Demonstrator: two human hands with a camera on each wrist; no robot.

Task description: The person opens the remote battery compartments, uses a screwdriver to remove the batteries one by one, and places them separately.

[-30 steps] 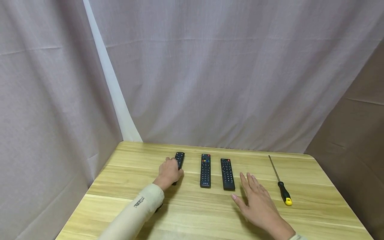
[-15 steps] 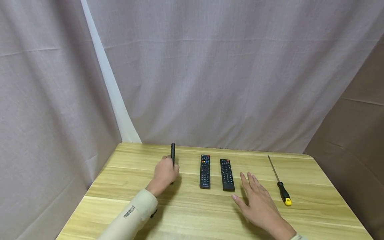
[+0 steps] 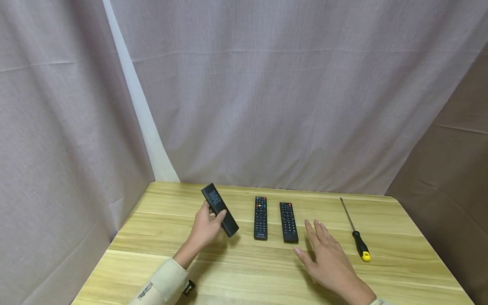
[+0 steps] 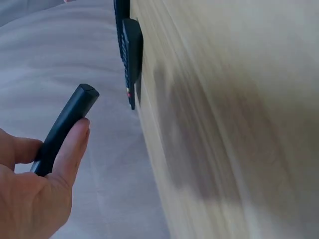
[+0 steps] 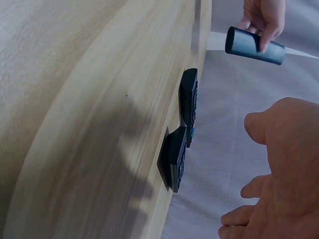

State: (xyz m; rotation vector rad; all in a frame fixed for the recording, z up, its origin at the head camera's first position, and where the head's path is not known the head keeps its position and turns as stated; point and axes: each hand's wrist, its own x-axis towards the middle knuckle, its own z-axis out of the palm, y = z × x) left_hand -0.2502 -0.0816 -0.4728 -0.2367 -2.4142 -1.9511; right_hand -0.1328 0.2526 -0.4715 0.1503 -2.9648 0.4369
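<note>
My left hand (image 3: pixel 205 226) pinches a black remote control (image 3: pixel 220 209) between thumb and fingers, above the table's left half. Its back faces up in the head view, with a printed label near the far end, and it slants down to the right. In the left wrist view the thumb lies along one side of the remote (image 4: pixel 65 127). To the right, two more remotes lie buttons up: a middle remote (image 3: pixel 261 218) and a right remote (image 3: pixel 288 222). My right hand (image 3: pixel 328 260) holds nothing, fingers spread, close by the right remote.
A screwdriver (image 3: pixel 360 243) with a black and yellow handle lies toward the right, its shaft pointing away. The wooden table (image 3: pixel 244 275) ends at a grey curtain (image 3: pixel 267 106) along the back, with more cloth at both sides.
My left hand has lifted the remote off the table and turned it over, so its back shows instead of its buttons. The right hand stays in place.
</note>
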